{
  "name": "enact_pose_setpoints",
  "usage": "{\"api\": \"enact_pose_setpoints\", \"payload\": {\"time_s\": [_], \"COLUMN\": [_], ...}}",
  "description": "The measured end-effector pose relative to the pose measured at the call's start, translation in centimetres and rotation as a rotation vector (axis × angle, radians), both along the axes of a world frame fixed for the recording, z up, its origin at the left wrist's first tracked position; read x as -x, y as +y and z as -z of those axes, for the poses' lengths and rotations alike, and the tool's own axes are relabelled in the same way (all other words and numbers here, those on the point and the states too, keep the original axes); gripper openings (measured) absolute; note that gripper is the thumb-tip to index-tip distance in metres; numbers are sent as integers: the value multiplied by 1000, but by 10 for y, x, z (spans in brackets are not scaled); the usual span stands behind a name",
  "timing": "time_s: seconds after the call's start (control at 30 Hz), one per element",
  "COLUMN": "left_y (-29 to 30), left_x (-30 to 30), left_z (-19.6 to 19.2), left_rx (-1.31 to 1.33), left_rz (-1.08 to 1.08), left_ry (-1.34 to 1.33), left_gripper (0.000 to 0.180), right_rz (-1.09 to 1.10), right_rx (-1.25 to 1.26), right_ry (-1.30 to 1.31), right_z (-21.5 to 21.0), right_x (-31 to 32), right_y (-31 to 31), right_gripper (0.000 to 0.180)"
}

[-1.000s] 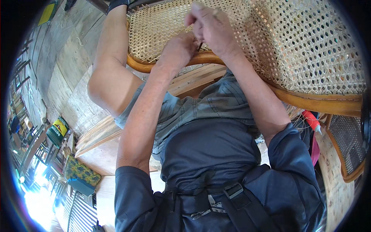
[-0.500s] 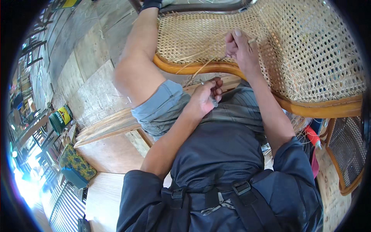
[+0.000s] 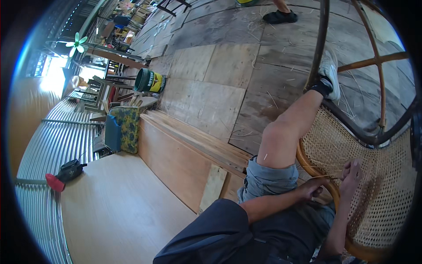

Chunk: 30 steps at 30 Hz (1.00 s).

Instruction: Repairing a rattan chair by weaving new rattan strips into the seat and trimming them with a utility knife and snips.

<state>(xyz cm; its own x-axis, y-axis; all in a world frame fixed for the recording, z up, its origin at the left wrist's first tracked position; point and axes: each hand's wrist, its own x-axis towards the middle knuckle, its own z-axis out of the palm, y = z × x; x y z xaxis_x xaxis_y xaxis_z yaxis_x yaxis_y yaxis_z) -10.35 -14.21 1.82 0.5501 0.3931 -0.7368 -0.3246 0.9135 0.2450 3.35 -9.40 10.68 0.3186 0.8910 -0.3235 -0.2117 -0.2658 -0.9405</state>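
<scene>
Tan woven cane panel [image 3: 378,185]; green bucket [image 3: 149,81]; grey shorts [image 3: 268,180].

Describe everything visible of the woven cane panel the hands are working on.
The cane panel is a pale, open-mesh weave set in a curved, glossy orange-brown wooden frame, tilted across the person's lap. A dark bent-rod frame rises behind it. The right hand rests fingers on the weave; the left hand sits at the rim, a thin cane strand between them.

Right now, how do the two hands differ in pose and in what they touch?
The left hand is curled, pinching a thin cane strand beside the wooden rim; the right hand is stretched, fingers flat on the woven cane panel. The left sits lower, near the shorts; the right lies farther onto the panel. Both are bare.
</scene>
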Motion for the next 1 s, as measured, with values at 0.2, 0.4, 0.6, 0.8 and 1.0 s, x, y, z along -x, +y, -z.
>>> {"api": "enact_pose_setpoints", "payload": {"time_s": [0.2,0.4,0.6,0.8,1.0], "left_y": [6,6,8,4,0], "left_x": [-3,-2,-1,-1,0], "left_z": [-4,6,3,11,16], "left_rx": [15,73,63,101,114], "left_rz": [15,-8,3,-18,-20], "left_ry": [-55,-42,-69,-102,-120], "left_gripper": [17,17,16,15,15], "right_rz": [37,39,61,-2,36], "right_rx": [-71,-144,-150,-200,-166], "right_ry": [4,9,-75,-40,-102], "right_z": [17,13,15,21,23], "right_x": [-12,-10,0,-2,0], "right_y": [-10,-16,-11,-12,-20], "right_gripper": [45,45,45,46,46]}}
